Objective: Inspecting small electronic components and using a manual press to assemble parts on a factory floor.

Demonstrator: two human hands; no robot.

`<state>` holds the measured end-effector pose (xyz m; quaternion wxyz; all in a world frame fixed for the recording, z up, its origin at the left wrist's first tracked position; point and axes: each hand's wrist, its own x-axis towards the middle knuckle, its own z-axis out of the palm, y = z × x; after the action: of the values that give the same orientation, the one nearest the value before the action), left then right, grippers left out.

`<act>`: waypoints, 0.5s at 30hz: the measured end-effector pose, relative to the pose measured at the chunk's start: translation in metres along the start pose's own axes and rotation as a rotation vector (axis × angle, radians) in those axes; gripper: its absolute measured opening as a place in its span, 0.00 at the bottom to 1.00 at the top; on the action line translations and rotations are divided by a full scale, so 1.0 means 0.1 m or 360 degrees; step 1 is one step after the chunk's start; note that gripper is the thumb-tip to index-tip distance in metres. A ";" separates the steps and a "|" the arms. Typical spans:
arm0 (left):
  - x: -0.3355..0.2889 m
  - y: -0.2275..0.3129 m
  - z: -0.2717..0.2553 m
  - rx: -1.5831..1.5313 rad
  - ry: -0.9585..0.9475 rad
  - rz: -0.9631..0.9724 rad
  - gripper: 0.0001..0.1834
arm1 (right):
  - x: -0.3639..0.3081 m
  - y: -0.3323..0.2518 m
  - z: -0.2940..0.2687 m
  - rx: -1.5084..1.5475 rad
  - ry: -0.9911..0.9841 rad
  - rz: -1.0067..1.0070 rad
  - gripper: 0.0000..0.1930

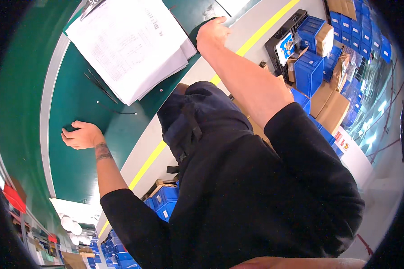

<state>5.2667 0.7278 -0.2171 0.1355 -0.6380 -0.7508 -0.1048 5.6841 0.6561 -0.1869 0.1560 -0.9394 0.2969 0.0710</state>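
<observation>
My left hand point(81, 135) rests on the green tabletop point(74, 175) with its fingers curled in; whatever lies under them is hidden. Farther up, my right hand point(212, 33) is bent closed at the table's near edge, just right of a thick stack of printed paper sheets point(125, 45). Its palm side cannot be seen. A metal clip point(90, 7) sits at the stack's far corner. Between the left hand and the papers lie several thin black strands point(101, 87) and a short black cord with pale ends point(116, 109). A tiny pink ring point(161, 90) lies near the edge.
A grey strip point(47, 103) runs along the table's far side. Right of me stand blue plastic bins point(309, 71), cardboard boxes point(330, 105) and a black crate point(285, 42). More blue bins point(165, 199) are at the lower left. A yellow line point(267, 28) marks the floor.
</observation>
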 end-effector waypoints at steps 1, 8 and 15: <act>0.00 0.01 -0.01 0.0004 -0.0023 -0.0017 0.22 | -0.01 0.00 -0.01 0.0003 0.0016 -0.0019 0.31; -0.01 0.01 -0.02 0.0003 -0.0044 -0.0044 0.23 | 0.01 0.00 0.00 -0.0007 0.0015 -0.0035 0.31; 0.01 0.02 -0.03 -0.0017 -0.0052 -0.0020 0.23 | 0.07 0.04 0.06 0.0023 0.0021 -0.0071 0.32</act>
<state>5.2691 0.7276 -0.2140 0.1191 -0.6355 -0.7563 -0.0993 5.6872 0.6511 -0.1957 0.1623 -0.9451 0.2774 0.0591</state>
